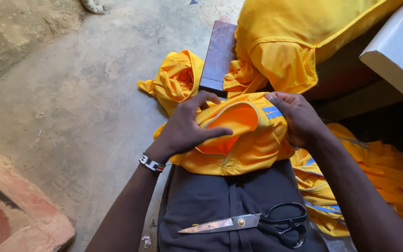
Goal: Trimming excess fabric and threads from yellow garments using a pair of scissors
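Yellow garment point(253, 144) bunched up right on the lap, sandwiched between both hands. Left hand point(185, 126) draped over its left side, fingers point(211, 133) spread and pressing down across an orange-lined opening, thumb side curled toward the top edge. Right hand point(299, 119) clamped on the right end, fingers tucked over the top next to a couple of short blue stripes point(271, 112). So both hands closed on the same piece of cloth, roughly level with each other, the fabric humped up in between. Beaded wristband point(151, 163) on the left wrist.

Scissors point(253, 224) lying flat on the dark trousers point(220, 200) just below the garment, blades pointing left, black handles to the right, not touched by either hand. More yellow fabric everywhere: a twisted wad point(176, 79) on the concrete floor point(71, 93) just beyond the left hand, a big piece point(295, 42) hanging off something up top, and a striped heap point(374, 182) under the right forearm. Dark reddish board point(218, 56) standing between the wad and the hanging piece. Corner of a white box point(392, 51) at far right.
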